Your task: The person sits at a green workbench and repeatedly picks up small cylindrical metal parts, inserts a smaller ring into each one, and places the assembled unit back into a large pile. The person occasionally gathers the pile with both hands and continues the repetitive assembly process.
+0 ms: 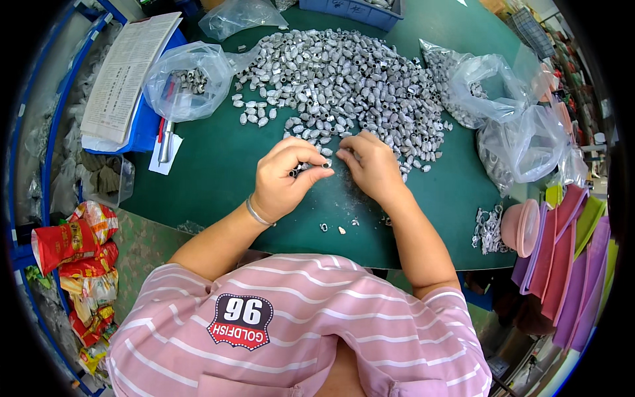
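A large heap of small grey oval metal beads, hollow at the ends, spreads over the green table in front of me. At its near edge my left hand is closed around a few of these beads, one showing between thumb and forefinger. Just to the right, my right hand reaches to the same edge, its fingers curled and thumb drawn in. What it pinches, if anything, is hidden by the fingers. The two hands are a small gap apart, with pale dust on the table between them.
Clear plastic bags holding metal parts stand at the left and right. A blue bin sits at the far edge. Small white pieces lie by a pink tub. At left are a screwdriver and printed paper.
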The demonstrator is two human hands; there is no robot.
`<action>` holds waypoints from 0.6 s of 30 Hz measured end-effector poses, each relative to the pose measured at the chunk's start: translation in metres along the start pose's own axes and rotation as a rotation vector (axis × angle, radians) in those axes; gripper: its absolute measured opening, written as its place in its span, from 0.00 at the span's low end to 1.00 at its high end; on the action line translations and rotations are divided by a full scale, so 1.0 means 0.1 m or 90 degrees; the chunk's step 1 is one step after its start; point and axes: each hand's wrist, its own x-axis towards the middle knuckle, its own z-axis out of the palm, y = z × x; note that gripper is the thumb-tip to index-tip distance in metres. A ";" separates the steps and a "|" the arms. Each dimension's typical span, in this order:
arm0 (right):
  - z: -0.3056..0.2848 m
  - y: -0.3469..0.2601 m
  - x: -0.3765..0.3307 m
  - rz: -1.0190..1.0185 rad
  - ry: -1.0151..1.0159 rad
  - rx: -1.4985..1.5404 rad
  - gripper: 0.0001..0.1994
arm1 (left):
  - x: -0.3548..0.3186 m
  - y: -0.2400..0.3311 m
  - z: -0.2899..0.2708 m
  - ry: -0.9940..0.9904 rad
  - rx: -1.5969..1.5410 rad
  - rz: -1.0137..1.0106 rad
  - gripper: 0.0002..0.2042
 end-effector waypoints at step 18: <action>-0.03 -0.14 -0.30 0.607 -0.074 1.422 0.09 | -0.06 0.02 0.10 0.125 -1.025 -0.856 0.06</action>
